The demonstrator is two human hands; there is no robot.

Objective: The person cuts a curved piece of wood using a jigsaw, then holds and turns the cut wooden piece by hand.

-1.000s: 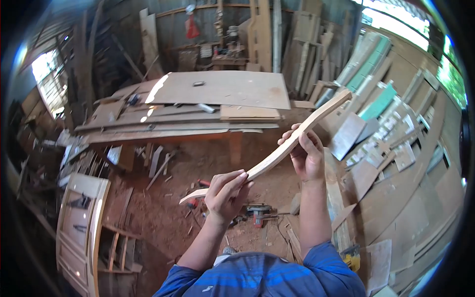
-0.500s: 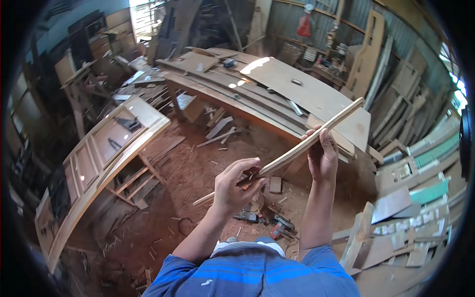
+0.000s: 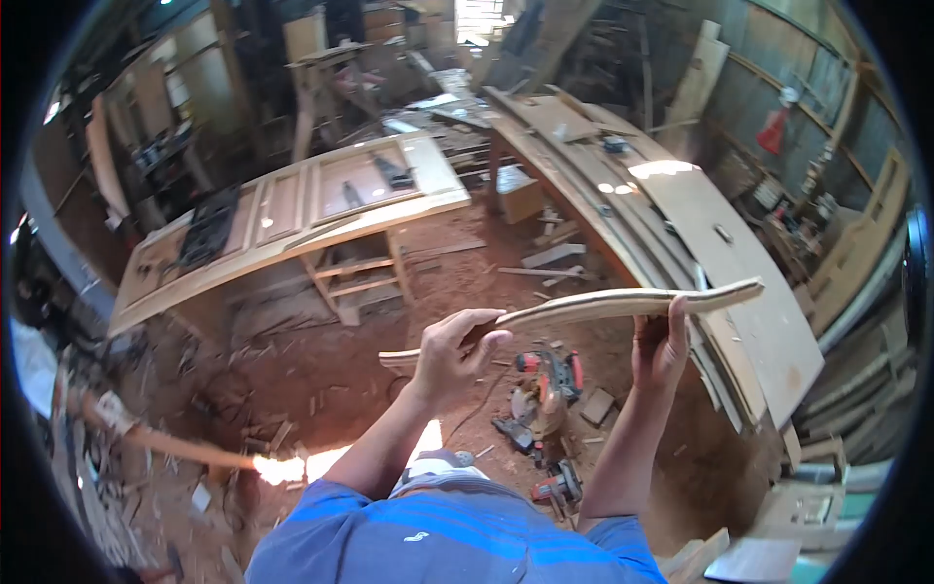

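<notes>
A long, thin, curved wooden strip (image 3: 579,306) is held across my body above the floor. My left hand (image 3: 453,352) is closed around it near its left end, and a short tip sticks out beyond the fist. My right hand (image 3: 662,350) grips it farther along from below, with a finger upright along the near side and part of the fingers hidden behind the wood. Past my right hand, the strip's right end juts out over the edge of the bench with boards.
A panelled wooden door (image 3: 336,232) lies on supports at left, with tools on it. Long boards and a pale sheet (image 3: 744,258) cover the right bench. On the dirt floor are a red-and-black power saw (image 3: 555,384), another power tool (image 3: 556,484) and wood scraps.
My view has turned left, bringing the door toward the middle. The strip has gone from a steep slant to nearly level, with both hands still on it.
</notes>
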